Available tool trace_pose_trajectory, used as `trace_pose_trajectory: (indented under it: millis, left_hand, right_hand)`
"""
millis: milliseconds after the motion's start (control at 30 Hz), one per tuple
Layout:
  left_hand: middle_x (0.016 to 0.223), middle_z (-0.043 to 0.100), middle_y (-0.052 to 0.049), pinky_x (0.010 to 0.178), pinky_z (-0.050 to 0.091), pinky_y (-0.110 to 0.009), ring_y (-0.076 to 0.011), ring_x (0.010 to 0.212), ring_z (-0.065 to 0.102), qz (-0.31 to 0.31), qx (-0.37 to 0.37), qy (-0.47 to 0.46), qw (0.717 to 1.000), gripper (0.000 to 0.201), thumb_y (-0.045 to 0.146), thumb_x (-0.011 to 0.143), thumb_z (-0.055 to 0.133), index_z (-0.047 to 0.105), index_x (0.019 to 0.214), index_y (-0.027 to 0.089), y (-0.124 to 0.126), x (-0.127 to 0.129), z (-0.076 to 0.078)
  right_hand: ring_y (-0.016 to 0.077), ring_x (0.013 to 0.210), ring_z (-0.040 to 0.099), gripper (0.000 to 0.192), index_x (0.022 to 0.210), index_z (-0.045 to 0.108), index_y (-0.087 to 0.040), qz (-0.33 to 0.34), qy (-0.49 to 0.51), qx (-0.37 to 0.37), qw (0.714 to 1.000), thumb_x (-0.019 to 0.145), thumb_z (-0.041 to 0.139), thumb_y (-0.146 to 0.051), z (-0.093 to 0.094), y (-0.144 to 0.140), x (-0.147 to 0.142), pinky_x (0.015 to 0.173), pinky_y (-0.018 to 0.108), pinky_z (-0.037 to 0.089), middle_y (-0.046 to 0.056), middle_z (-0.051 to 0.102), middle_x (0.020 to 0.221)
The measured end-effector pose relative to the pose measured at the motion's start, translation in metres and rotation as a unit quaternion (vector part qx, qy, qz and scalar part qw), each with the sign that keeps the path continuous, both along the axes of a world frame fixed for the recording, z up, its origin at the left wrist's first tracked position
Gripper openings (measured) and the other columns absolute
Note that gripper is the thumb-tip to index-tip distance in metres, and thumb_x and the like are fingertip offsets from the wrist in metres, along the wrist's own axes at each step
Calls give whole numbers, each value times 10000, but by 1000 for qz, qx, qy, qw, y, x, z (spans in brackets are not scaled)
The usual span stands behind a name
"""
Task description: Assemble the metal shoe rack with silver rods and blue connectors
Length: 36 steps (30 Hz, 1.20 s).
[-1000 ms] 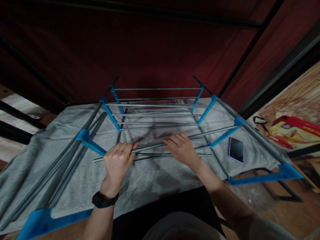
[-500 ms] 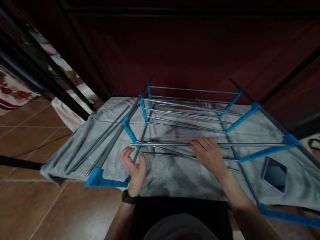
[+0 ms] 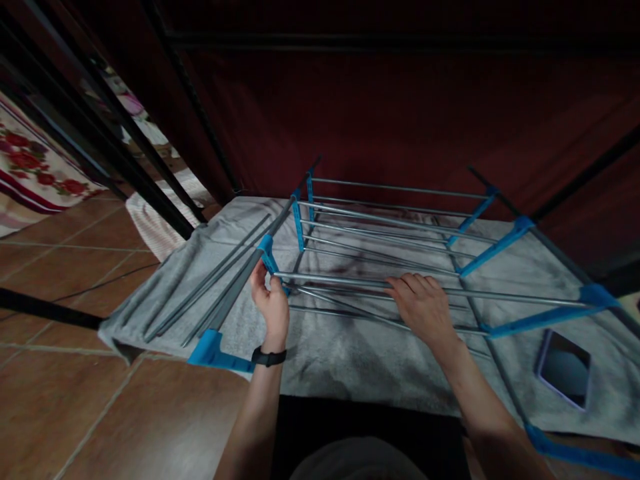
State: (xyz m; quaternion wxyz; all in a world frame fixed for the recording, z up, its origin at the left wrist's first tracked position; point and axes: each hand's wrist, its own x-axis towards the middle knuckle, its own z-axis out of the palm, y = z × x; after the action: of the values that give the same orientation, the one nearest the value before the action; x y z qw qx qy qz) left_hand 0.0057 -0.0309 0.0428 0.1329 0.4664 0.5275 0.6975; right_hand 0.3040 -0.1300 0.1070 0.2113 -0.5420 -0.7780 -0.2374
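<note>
Risk of slipping: grey rod [image 3: 350, 281] could pop out of blue bracket [image 3: 270, 257] if pushed crooked, or pinch a finger there. Left hand [image 3: 270, 300] closed around bracket and rod end. Right hand [image 3: 425, 307] flat, half open, pressing on rod over grey towel [image 3: 350, 360].

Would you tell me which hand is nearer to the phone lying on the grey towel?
Right. The right hand rests on a metal rod, left of the phone; the left hand is farther left, at a blue bracket.
</note>
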Motion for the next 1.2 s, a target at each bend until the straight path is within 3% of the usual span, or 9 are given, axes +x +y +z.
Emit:
trace_pose_trajectory:
  millis: [200,333,500,833,1000,1200]
  left_hand:
    - [1273,666,-131,1070,485,-404,-233,1186,645,-46,-21,22,998,472,256,900,528,517,1368,202,11,-3,-5]
    - [1277,650,-129,1087,463,-392,-232,1194,625,-31,-32,23,999,439,333,924,553,537,1342,199,12,1,-5]
    - [1318,622,-162,1120,421,-412,-254,1255,576,-9,-25,62,998,437,447,987,491,563,1318,172,8,5,5]
    - [1318,634,-154,1134,413,-400,-254,1298,563,24,-9,105,994,470,497,1008,451,583,1329,181,8,9,12]
    - [1246,657,-157,1097,440,-407,-261,1242,595,28,-6,103,994,468,516,1018,415,602,1269,168,10,11,13]
    - [1041,674,-115,978,499,-397,-237,1021,651,33,-17,87,996,437,518,1025,382,623,1126,168,12,12,12]
  right_hand:
    - [211,827,562,185,1083,686,-198,-8,7,12,1000,1011,538,-282,0,5,0,793,353,340,66,696,916]
    - [211,826,561,184,1076,686,-194,-10,10,18,1000,1008,545,-290,4,7,0,781,355,341,66,695,919]
    - [210,803,550,195,1078,684,-196,-21,8,28,999,1016,534,-304,8,8,-1,773,353,334,57,676,871]
    - [215,818,545,200,1095,679,-200,-27,19,30,999,1014,528,-303,13,9,-1,773,353,334,61,659,864]
    - [215,816,542,207,1097,678,-201,-31,15,35,999,1018,523,-314,14,10,-1,773,354,332,63,662,871]
    - [214,818,544,211,1111,682,-204,-28,21,33,999,1017,524,-309,13,10,0,775,354,333,60,660,865]
